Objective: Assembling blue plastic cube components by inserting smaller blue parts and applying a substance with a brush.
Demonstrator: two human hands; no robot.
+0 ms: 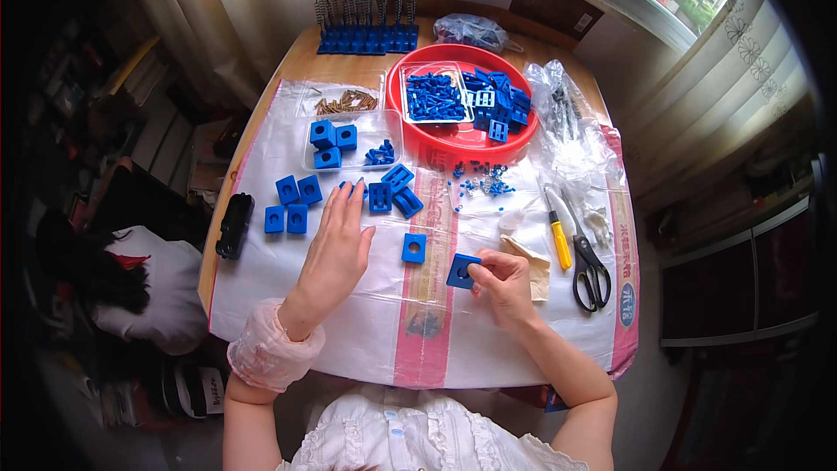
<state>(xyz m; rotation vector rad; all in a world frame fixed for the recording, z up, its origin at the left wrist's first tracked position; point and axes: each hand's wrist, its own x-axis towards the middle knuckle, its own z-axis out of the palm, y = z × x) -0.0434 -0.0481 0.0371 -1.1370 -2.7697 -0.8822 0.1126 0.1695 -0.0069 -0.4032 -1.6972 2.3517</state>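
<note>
Between the thumb and fingers of my right hand (504, 283) is a blue square block with a round hole (459, 269), held just over the sheet. A similar holed block (414, 248) lies by itself to its left. My left hand (336, 249) is stretched out flat with its fingers pointing away from me. Its fingertips reach beside a group of blue slotted blocks (380, 198); a bit of blue shows at the tips, too small to make out. Left of that hand sit several blue holed blocks (297, 218), and more holed blocks (323, 134) stand in a clear plastic tray (307, 160).
A red basin (453, 152) holds blue parts. Brass-coloured screws (347, 103) and small loose bits (490, 183) lie nearby. Scissors (593, 283), a yellow-handled tool (560, 242) and a plastic bag (567, 122) are at right. A black case (234, 225) lies near the left edge.
</note>
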